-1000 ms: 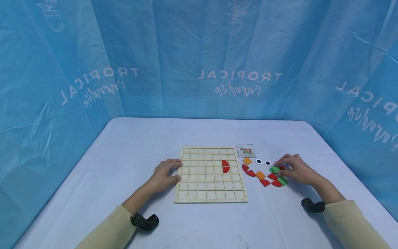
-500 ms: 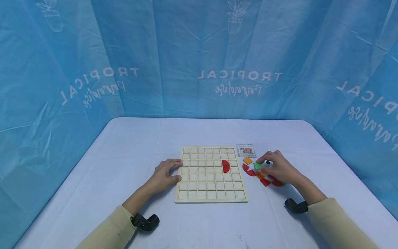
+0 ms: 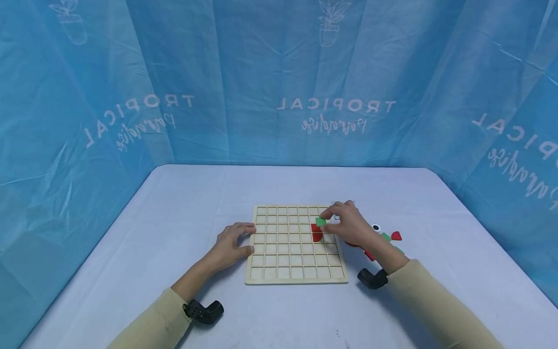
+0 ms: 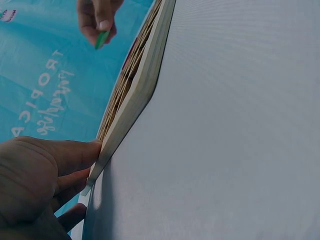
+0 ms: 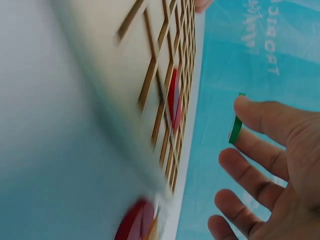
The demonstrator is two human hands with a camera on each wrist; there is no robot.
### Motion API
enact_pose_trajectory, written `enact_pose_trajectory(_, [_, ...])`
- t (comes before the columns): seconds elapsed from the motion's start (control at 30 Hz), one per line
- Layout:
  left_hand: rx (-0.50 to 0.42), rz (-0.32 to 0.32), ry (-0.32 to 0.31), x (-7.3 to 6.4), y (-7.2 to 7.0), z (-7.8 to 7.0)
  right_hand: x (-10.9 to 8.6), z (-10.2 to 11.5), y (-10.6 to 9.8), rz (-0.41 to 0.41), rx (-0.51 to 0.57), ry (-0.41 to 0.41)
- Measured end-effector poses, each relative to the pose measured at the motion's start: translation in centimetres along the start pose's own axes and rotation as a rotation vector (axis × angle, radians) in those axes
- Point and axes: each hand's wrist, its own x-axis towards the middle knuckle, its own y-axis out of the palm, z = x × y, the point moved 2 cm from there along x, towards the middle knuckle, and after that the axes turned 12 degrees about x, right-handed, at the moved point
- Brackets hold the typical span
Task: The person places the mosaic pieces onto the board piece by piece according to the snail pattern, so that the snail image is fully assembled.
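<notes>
Pinching green pc (image 3: 320, 221) btwn thumb + index of R hand (image 3: 346, 223); spreading the other R fingers apart, per R wrist view. Holding it up off board (image 3: 296, 282), near the right edge and just by two red pcs (image 3: 316, 237); not touching any cell yet, going by both wrist views.

Resting L hand (image 3: 233, 245) against board's left edge, w/ thumb + index apart, touching the rim, not clamping; not making out every fingertip.

Judging progress as early. Counting only those two red pcs as done: sitting in adjoining cells, one column in from board's right edge, closer to its far edge than its near one. Seating the green one: pending.

Leaving plenty loose on worktop (image 3: 279, 320), past board's right edge: eye disc (image 3: 376, 228), green bits (image 3: 386, 236), red wedge (image 3: 396, 236), more red (image 3: 370, 255) beside R arm (image 3: 388, 252). Not giving an exact no. left, w/ R hand + arm hiding part of the pile.
</notes>
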Motion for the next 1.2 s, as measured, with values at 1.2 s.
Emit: enact_pose_trajectory(1.2, [-0.003, -0.003, -0.002, 0.0, 0.0, 0.1, 2.7, 0.5, 3.9, 0.088, -0.138, -0.084])
